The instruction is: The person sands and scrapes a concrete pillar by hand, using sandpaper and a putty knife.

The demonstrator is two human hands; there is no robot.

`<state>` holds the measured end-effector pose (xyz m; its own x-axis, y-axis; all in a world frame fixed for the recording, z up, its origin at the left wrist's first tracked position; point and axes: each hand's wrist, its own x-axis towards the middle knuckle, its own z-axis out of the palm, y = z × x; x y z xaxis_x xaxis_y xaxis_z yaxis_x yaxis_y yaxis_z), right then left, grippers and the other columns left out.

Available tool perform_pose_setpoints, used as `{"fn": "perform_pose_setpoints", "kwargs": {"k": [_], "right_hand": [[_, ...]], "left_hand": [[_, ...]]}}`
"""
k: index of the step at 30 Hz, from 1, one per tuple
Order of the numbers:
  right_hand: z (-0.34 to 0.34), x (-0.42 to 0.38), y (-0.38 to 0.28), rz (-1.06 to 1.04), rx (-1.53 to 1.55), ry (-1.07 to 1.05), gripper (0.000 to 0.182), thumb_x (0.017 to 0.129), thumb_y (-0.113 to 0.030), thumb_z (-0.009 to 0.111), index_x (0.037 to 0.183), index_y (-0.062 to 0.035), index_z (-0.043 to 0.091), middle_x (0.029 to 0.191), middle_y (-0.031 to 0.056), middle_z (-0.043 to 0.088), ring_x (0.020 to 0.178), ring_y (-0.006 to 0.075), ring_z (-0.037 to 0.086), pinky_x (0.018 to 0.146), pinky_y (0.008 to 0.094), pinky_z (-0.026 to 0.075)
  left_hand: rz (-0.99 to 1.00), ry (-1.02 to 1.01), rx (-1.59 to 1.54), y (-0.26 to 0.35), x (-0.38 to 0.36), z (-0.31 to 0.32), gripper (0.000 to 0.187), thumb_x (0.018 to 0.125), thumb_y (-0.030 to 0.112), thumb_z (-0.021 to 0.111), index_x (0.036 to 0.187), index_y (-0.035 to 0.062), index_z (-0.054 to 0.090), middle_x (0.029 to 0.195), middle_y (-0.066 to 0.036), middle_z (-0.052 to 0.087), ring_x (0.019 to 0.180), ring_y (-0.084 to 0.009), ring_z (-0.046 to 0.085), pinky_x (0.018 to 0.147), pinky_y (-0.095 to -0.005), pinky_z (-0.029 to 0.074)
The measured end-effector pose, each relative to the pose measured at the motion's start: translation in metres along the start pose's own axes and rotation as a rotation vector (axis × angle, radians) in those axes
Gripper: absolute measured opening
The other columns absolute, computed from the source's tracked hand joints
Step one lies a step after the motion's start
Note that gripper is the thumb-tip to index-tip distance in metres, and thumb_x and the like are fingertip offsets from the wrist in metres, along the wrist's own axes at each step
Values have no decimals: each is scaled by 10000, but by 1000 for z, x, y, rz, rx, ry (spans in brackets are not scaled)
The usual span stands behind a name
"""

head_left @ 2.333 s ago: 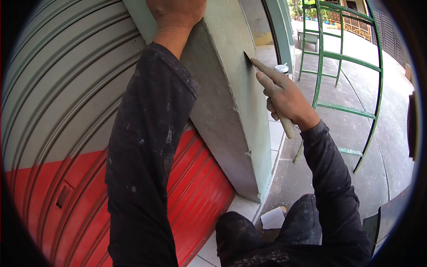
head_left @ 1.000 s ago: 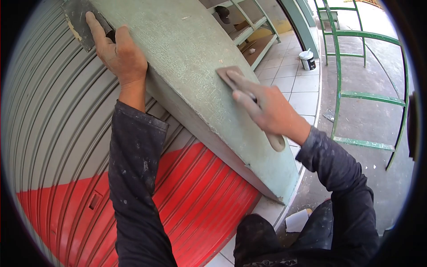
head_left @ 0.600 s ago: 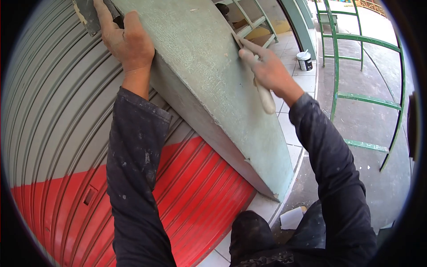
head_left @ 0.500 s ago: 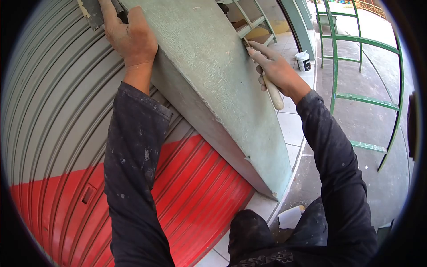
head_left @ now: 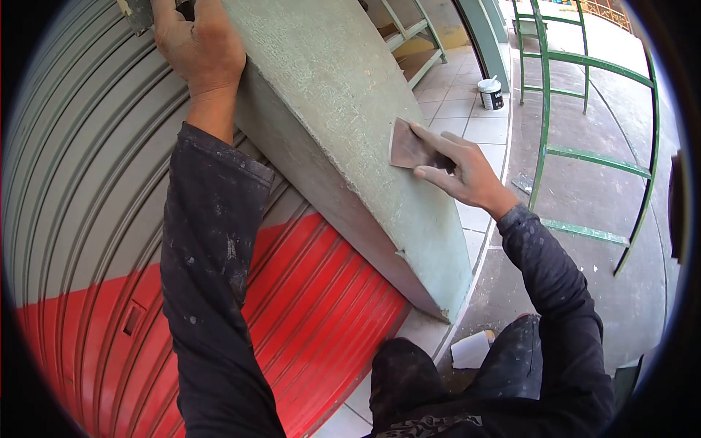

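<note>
My right hand (head_left: 467, 171) is closed around a putty knife (head_left: 410, 144), whose broad flat blade lies against or just over the grey-green face of a pillar (head_left: 321, 87). Its handle is hidden by my fingers. At the upper left, my left hand (head_left: 201, 47) grips a dark flat plate (head_left: 136, 14) with pale material on its edge; the frame cuts part of it off. That hand is beside the pillar's left edge, in front of the shutter. The pillar's surface looks patchy, with rough, chipped edges.
A ribbed grey and red roller shutter (head_left: 292, 292) fills the left. Green metal scaffold frames (head_left: 599, 160) stand at right. A paint tub (head_left: 491, 95) sits on the tiles behind the pillar. White paper (head_left: 471, 350) lies near my knees.
My right hand has moved down the pillar and turned, so the knife's blade now shows flat instead of edge-on. My left hand has shifted slightly up and left with the plate.
</note>
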<state>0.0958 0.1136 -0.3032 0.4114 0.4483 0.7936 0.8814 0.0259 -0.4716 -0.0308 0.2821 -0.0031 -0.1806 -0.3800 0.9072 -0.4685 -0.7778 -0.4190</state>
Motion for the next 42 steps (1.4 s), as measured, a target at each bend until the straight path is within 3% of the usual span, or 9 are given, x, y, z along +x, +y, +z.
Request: {"fn": "perform_pose_setpoints", "kwargs": {"k": [4,9,16,23,27,30,37,40,42], "right_hand": [[-24,24,-14,-41,-67,-48,722,892,-488,757,1522,-207,544,921,140,687,807,251,638,766,361,518],[-23,21,32,-32,-57,-31,721,893,-498,749,1524,-217,542,953,132,698,851,250,651,825,362,531],[-41,69,2,-335,-258,50,720,904,-563,729,1523,-246,544,872,79,597,754,233,556,735,387,482],[-53,74,-26,-300,-355,-70,762,881,-522,766,1540,-225,524,929,107,663,816,250,614,792,373,516],[-46,88,28,-454,-276,89,743,890,-509,764,1533,-219,533,944,95,683,802,243,621,763,393,522],[-48,81,-8,-364,-287,-5,737,891,-487,770,1532,-212,533,932,105,683,813,240,629,766,400,525],[-38,67,21,-148,-260,99,693,953,-353,734,1569,-185,464,965,130,685,739,260,632,733,375,540],[-44,36,18,404,127,46,639,1000,-298,687,1566,-138,438,983,126,662,772,203,671,649,332,579],[-44,20,21,542,605,10,627,1033,-270,634,1573,-79,379,1005,140,649,808,185,699,664,303,627]], "left_hand": [[356,-107,468,-42,5,-22,339,871,17,549,1192,-73,607,1546,-356,403,1190,-349,566,1022,-378,436],[245,-86,347,-41,-2,-22,364,884,33,558,1227,-82,601,1559,-343,395,1162,-341,581,1017,-371,446],[191,-79,289,-37,-3,-18,403,902,55,570,1275,-96,592,1578,-326,383,1123,-329,603,1010,-360,460],[201,-73,300,-45,-3,-20,444,920,77,581,1323,-109,584,1596,-308,372,1084,-317,625,1003,-350,474],[222,-65,292,-50,1,-20,469,930,90,588,1351,-116,579,1607,-298,365,1062,-310,637,998,-344,481],[-20,-43,88,-8,3,-9,703,870,81,452,1540,-110,362,1583,-280,395,1494,-363,331,1246,-368,190],[-39,-2,20,-4,2,-5,701,863,62,451,1538,-105,374,1571,-266,416,1478,-344,360,1234,-355,213],[-18,36,-94,2,0,4,701,858,47,447,1537,-113,370,1562,-260,430,1463,-333,384,1223,-342,238],[-9,44,-97,1,0,4,701,856,40,444,1535,-118,368,1556,-258,439,1454,-326,398,1215,-336,252]]}}
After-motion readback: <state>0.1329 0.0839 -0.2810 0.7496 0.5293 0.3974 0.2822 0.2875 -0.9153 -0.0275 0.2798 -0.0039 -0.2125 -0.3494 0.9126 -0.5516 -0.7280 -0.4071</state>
